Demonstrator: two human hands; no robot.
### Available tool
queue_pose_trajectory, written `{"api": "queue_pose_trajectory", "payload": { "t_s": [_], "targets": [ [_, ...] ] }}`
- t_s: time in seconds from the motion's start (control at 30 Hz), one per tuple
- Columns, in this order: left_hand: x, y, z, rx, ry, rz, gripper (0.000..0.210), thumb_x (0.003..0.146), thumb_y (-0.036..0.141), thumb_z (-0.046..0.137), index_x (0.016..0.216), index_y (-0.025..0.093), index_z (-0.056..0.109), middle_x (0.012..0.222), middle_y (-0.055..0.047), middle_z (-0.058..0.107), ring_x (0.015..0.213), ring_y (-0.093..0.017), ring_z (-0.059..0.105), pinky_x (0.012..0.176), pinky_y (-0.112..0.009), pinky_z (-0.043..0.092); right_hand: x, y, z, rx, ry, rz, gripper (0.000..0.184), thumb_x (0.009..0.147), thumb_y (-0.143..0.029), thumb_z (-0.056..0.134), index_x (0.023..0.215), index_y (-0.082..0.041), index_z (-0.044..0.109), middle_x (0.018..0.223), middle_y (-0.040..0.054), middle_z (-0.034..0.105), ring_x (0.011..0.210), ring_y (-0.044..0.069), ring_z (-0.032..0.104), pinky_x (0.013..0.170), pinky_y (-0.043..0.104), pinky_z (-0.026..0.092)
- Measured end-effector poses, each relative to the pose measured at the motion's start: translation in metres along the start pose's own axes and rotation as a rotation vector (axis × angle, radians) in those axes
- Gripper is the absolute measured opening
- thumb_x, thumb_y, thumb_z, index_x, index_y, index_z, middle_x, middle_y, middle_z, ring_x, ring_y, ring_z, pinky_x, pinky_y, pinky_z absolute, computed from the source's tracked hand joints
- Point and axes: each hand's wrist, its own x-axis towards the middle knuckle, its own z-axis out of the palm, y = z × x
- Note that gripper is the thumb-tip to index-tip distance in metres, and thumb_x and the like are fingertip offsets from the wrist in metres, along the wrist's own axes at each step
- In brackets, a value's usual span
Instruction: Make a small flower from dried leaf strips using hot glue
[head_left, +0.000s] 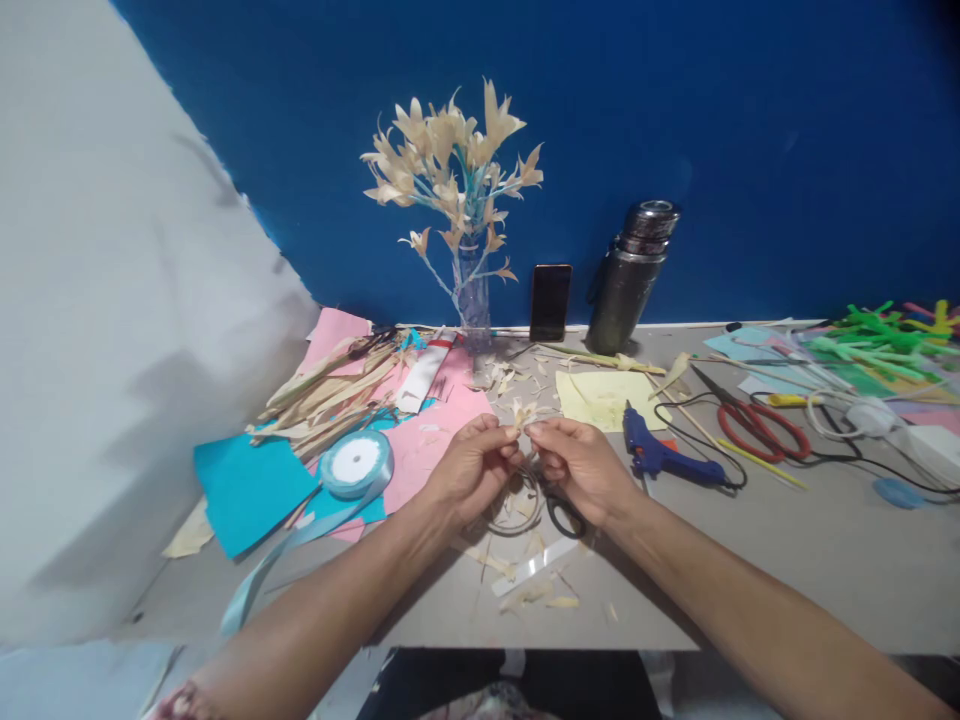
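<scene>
Over the middle of the table, my left hand (476,465) and my right hand (577,462) meet with thumbs and fingertips pinched. Between them is a small cream flower (523,410) that looks made of dried husk; the fingers hide its lower part. Just below the hands lie a loop of thin cord or wire (534,512) and a black scissor-like handle (564,517), partly covered by my right hand. Cream husk scraps (536,595) and a clear strip (534,568) are scattered nearer the table edge.
Behind stand a clear vase (471,290) of husk flowers, a phone (550,300) and a leaning flask (634,275). A blue glue gun (671,455), red-handled scissors (757,425) and cables lie right. Ribbon roll (356,463), husks (330,400) and coloured paper (251,490) crowd the left.
</scene>
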Motion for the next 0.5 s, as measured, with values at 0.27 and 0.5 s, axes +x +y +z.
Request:
{"api": "queue_pose_trajectory", "payload": {
  "t_s": [0.27, 0.5],
  "targets": [
    [-0.002, 0.001, 0.002, 0.238, 0.142, 0.269, 0.039, 0.060, 0.009, 0.075, 0.065, 0.021, 0.038, 0.056, 0.008, 0.052, 0.048, -0.007, 0.044, 0.051, -0.021, 0.033, -0.001, 0.014, 0.003, -0.015, 0.018, -0.021, 0.033, 0.059, -0.040, 0.090, 0.068, -0.014, 0.071, 0.053, -0.0047, 0.049, 0.048, 0.005, 0.032, 0.045, 0.022, 0.019],
    [-0.005, -0.001, 0.005, 0.753, 0.277, 0.722, 0.024, 0.070, 0.009, 0.071, 0.062, 0.020, 0.051, 0.068, 0.001, 0.062, 0.066, -0.014, 0.052, 0.065, -0.025, 0.039, -0.003, 0.016, 0.006, 0.018, 0.038, -0.043, 0.033, 0.061, -0.041, 0.089, 0.075, -0.014, 0.075, 0.061, -0.0020, 0.056, 0.050, 0.005, 0.033, 0.045, 0.022, 0.020]
  ]
}}
